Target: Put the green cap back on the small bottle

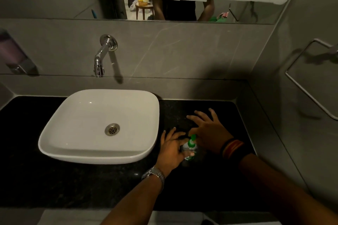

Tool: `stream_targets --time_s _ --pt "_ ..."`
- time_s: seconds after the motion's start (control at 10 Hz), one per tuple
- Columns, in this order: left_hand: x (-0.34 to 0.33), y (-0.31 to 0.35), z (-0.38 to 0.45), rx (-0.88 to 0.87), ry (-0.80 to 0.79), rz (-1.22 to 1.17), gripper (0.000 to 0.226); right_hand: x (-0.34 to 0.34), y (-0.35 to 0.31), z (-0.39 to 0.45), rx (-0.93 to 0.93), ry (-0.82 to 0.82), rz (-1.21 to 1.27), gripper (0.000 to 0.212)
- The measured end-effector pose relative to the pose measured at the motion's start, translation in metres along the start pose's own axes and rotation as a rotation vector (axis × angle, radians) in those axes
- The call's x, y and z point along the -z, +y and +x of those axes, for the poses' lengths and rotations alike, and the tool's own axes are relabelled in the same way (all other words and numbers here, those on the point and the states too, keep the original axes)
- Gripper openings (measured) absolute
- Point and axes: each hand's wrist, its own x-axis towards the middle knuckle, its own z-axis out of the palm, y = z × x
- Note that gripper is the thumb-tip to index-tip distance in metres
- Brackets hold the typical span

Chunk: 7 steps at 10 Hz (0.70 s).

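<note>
A small clear bottle [188, 149] with a green and white label stands on the black counter [91, 188], just right of the basin. My left hand [172, 149] wraps around its body. My right hand [208, 131] pinches the green cap [192, 139] at the bottle's top between thumb and forefinger, its other fingers spread out over the counter. The cap sits at the bottle's neck; whether it is seated I cannot tell.
A white square basin [54, 144] stands on the counter at the left, under a chrome wall tap [102, 55]. A soap dispenser [16, 55] hangs on the left wall. A towel ring [311, 78] is fixed to the right wall. A mirror runs above.
</note>
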Motion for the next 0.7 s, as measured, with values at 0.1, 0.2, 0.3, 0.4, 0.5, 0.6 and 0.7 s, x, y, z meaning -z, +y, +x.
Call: stream_targets --time_s 0.1,0.2,0.3,0.4,0.5,0.6,0.7 --pt "-0.002 0.001 -0.004 0.011 0.03 0.027 0.055 -0.002 -0.002 0.001 -0.147 0.004 0.079 0.027" --pt "-0.006 0.002 -0.008 0.001 0.088 0.013 0.054 -0.009 -0.009 -0.001 -0.418 0.016 0.389 0.033" --pt "-0.006 0.0 -0.009 -0.004 0.094 -0.017 0.055 -0.018 -0.011 -0.001 -0.685 -0.042 0.769 0.039" --pt "-0.005 0.001 -0.007 -0.005 0.074 -0.012 0.055 -0.03 -0.013 -0.002 -0.824 -0.03 1.102 0.04" --pt "-0.003 0.004 -0.005 -0.009 0.063 0.024 0.054 -0.047 -0.012 0.0 -0.868 0.01 1.227 0.048" --pt "0.0 0.006 -0.006 -0.012 0.056 0.044 0.055 -0.043 -0.016 -0.001 -0.859 -0.003 1.269 0.048" --pt "-0.001 0.005 -0.003 -0.011 0.016 0.075 0.058 -0.039 -0.015 -0.005 -0.846 0.006 1.239 0.047"
